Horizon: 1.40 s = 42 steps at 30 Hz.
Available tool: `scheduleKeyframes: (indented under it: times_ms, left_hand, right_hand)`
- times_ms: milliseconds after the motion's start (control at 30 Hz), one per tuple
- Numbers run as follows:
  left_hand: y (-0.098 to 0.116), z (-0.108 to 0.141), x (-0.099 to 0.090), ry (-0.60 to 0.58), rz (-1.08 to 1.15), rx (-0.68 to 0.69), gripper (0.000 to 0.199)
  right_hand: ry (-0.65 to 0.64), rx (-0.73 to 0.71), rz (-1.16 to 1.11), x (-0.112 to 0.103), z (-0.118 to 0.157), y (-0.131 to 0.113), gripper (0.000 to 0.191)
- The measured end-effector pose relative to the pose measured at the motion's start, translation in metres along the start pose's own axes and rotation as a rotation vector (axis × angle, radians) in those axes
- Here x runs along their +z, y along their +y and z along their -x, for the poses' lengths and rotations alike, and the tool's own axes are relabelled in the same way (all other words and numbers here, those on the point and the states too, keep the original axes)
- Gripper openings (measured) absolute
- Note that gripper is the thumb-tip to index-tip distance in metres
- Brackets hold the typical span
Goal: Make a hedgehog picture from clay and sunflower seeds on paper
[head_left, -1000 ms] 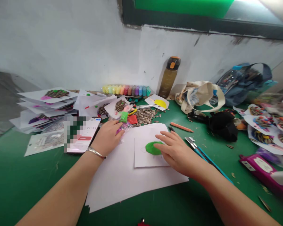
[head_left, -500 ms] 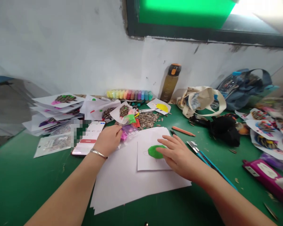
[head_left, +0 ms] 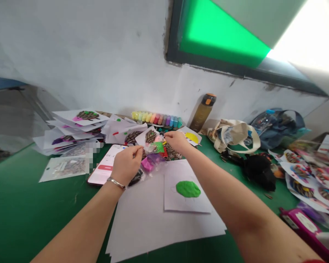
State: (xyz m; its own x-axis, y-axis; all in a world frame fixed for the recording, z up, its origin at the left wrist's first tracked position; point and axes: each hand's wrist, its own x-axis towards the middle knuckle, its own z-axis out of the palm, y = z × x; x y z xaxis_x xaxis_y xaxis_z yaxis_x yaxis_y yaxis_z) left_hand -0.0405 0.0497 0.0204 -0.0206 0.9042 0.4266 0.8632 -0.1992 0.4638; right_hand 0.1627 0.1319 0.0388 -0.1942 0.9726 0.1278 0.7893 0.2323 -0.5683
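Plastic bag (head_left: 150,164) partly under left hand (head_left: 126,164)

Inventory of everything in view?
green clay patch: one, bright green, on card
card: one, white, on paper
paper sheets: several, white, under card
clear bag: one, multicoloured, between hands
seed-art cards: many, multicoloured, left and right
sunflower seeds: a pile, striped, behind bag
phone: one, white screen, left of bag
bottle: one, brown, by wall
tubes: one row, pastel, by wall
tote bag: one, beige, right of bottle
backpack: one, blue, far right
pink pouch: one, magenta, lower right
left hand: one, at bag
right hand: one, at bag top
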Motion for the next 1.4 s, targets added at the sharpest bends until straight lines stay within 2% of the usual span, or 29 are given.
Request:
scheduleKeyframes:
  times_ms: [133,267,367,467,567,667,733,800,867,933,1033,1233,1400]
  left_hand:
    - [-0.003,0.000,0.006,0.003,0.059,0.004,0.031]
    - [-0.001,0.000,0.008,-0.026,0.105,0.000,0.031]
    - [0.001,0.001,0.008,-0.058,0.141,0.007,0.031]
    - [0.004,0.003,0.008,-0.024,0.201,0.020,0.029]
    - [0.009,0.006,0.006,0.013,0.288,0.019,0.027]
    - [0.019,0.009,0.005,-0.043,0.466,-0.069,0.031]
    - [0.029,0.013,0.005,-0.164,0.682,-0.178,0.047]
    - [0.040,0.017,0.006,-0.332,0.939,-0.290,0.065]
    - [0.050,0.022,0.007,-0.489,1.099,-0.415,0.061]
    - [0.058,0.026,0.008,-0.602,1.134,-0.484,0.043]
    - [0.065,0.030,0.007,-0.671,1.142,-0.534,0.029]
    - [0.065,0.034,0.009,-0.779,1.143,-0.538,0.026]
    - [0.064,0.036,0.013,-0.879,1.123,-0.493,0.030]
  right_hand:
    - [0.029,0.087,0.036,0.027,-0.036,-0.001,0.024]
    - [0.058,0.154,0.000,0.043,-0.045,0.006,0.025]
    - [0.092,0.146,-0.097,0.041,-0.044,0.011,0.016]
    - [0.202,0.112,-0.228,0.022,-0.036,0.014,0.019]
    - [0.333,0.083,-0.365,-0.004,-0.018,0.015,0.022]
    - [0.400,0.092,-0.500,-0.022,0.015,0.013,0.026]
    - [0.377,0.109,-0.584,-0.025,0.042,0.010,0.026]
    - [0.284,0.108,-0.744,-0.023,0.071,0.006,0.023]
    - [0.188,0.127,-0.882,-0.019,0.097,0.003,0.020]
    - [0.132,0.143,-0.930,-0.016,0.119,0.003,0.018]
    - [0.080,0.215,-1.001,-0.014,0.142,0.007,0.020]
    - [-0.017,0.317,-1.019,-0.011,0.165,0.017,0.020]
    - [0.033,0.293,-1.022,-0.010,0.168,0.018,0.014]
